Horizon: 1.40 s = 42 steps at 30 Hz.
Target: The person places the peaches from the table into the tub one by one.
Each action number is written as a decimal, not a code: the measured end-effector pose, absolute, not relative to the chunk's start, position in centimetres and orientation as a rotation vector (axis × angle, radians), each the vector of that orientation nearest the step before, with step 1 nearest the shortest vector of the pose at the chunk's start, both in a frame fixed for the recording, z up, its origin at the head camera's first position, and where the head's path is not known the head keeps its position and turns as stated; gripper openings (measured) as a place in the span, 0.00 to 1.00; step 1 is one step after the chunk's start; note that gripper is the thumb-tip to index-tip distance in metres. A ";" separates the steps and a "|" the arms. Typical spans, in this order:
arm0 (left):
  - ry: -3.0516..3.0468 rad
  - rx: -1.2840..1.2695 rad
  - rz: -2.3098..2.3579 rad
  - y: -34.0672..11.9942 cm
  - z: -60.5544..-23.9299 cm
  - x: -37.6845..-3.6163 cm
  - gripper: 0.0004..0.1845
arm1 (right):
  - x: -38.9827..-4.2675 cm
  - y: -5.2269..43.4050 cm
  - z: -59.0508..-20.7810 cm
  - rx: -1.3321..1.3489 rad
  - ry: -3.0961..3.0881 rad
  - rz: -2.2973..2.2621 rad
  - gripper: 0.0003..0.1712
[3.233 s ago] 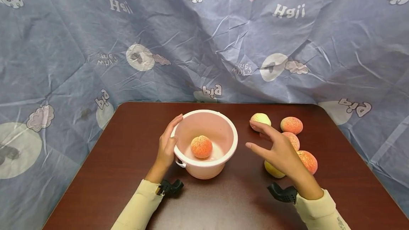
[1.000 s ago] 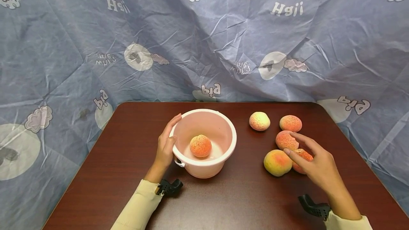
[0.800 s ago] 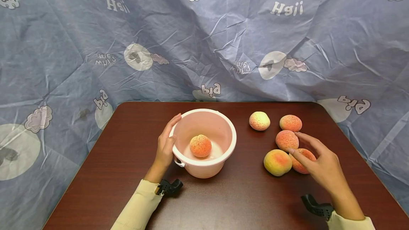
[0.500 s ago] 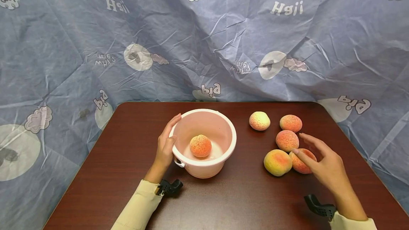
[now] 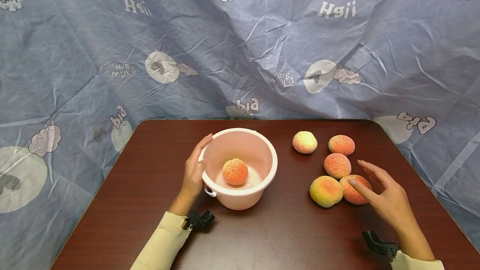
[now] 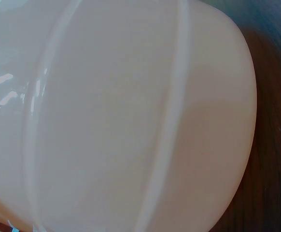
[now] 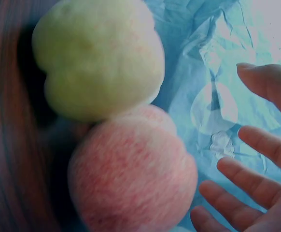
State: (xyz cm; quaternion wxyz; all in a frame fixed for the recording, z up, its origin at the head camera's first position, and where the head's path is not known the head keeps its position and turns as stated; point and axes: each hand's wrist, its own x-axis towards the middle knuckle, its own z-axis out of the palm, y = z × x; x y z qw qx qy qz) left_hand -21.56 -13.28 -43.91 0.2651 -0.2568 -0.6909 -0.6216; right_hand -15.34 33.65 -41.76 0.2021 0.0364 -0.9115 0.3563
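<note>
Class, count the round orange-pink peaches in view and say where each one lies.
5 round orange-pink peaches: one inside the pink plastic bucket; four on the dark wooden table, at. A yellower one lies beside them.

Plenty out of sight here

Left wrist view: the pink bowl (image 6: 131, 116) fills the picture, edges cut off, no fingers visible. Right wrist view: two blurred peaches (image 7: 131, 179), palm cropped behind the spread fingers (image 7: 256, 188).
</note>
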 end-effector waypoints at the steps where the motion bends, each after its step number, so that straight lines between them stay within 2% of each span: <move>1: -1.866 -0.694 -1.681 -13.3 -43.9 -21.5 0.34 | -15.4 33.8 -41.9 0.104 -2.546 1.000 0.35; 21: -1.865 -0.686 -1.702 -13.2 -43.8 -21.5 0.34 | -15.9 36.3 -45.3 0.156 -2.626 1.165 0.37; 32: -1.887 -0.674 -1.710 -12.6 -40.8 -19.6 0.32 | -16.3 37.0 -46.3 0.132 -2.660 1.130 0.39; 42: -1.854 -0.702 -1.698 -13.2 -43.7 -21.5 0.34 | -16.2 37.1 -46.5 0.144 -2.660 1.157 0.39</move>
